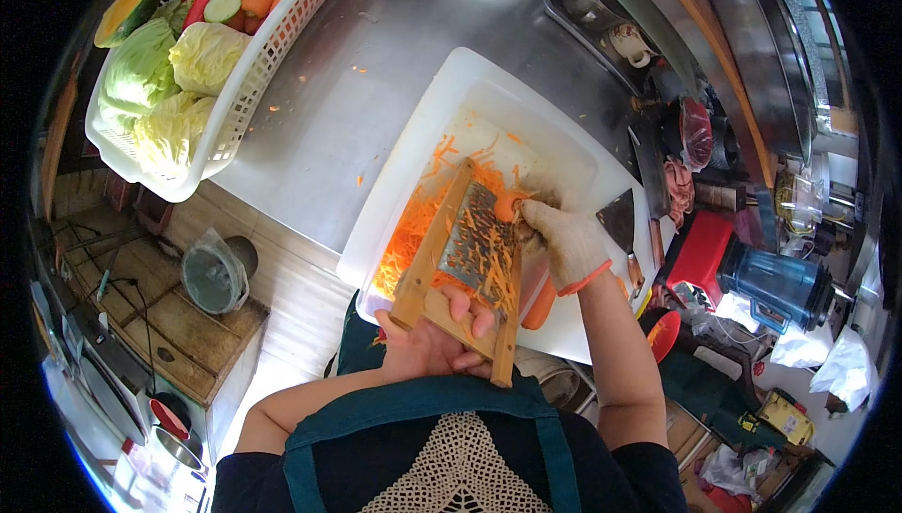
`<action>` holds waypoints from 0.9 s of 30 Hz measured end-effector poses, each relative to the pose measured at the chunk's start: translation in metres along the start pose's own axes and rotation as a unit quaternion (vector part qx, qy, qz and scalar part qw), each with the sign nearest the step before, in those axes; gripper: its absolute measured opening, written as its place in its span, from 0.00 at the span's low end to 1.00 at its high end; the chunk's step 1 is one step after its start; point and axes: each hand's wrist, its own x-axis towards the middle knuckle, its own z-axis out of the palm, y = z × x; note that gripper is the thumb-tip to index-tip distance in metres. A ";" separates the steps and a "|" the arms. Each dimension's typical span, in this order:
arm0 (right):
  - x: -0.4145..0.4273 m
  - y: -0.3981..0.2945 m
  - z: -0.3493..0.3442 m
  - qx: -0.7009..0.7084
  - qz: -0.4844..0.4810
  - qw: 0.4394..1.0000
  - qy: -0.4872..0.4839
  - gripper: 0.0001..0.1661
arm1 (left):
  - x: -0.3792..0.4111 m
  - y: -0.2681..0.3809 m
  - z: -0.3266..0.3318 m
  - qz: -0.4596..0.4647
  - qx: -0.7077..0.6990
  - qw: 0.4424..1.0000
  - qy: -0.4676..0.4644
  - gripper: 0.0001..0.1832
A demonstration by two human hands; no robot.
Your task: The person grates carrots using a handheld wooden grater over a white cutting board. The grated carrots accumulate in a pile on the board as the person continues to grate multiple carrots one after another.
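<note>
My bare left hand [438, 344] grips the lower end of a wooden-framed grater [417, 287], its fingers coming through the frame's opening. The grater leans over a white plastic tub [402, 153], with its perforated metal plate facing up. In a pale work glove with an orange cuff, my right hand [564, 235] presses a piece of carrot [507, 206] against that plate near its upper right side. Loose shreds cling to the metal. A heap of shredded carrot [409, 238] lies in the tub beneath and left of the grater. Beside the frame's lower right lies a whole carrot [540, 304].
A white basket [246, 101] at upper left holds cabbages, carrots and a cut squash. Right of the tub, a cleaver [650, 168] and a broad scraper blade [620, 220] lie on a white board [574, 340]. Farther right stands a red blender [701, 249] with a blue jug.
</note>
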 end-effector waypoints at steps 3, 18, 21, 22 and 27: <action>-0.001 0.001 -0.001 -0.032 -0.005 0.999 0.006 0.13 | 0.001 0.001 0.004 -0.005 0.005 1.000 0.005 0.47; -0.027 -0.052 0.035 -0.297 0.016 0.954 0.013 0.17 | 0.001 0.000 0.003 -0.013 -0.053 0.998 0.010 0.32; -0.054 -0.046 0.028 -0.288 -0.023 0.957 -0.022 0.16 | 0.002 -0.001 -0.006 0.005 -0.013 1.000 -0.004 0.30; -0.034 -0.040 0.022 -0.277 -0.010 0.961 -0.014 0.16 | 0.004 -0.002 -0.004 -0.004 -0.017 1.000 -0.012 0.30; 0.000 -0.050 0.024 -0.234 0.075 0.968 -0.043 0.15 | 0.005 -0.002 -0.002 0.000 0.012 1.000 -0.012 0.30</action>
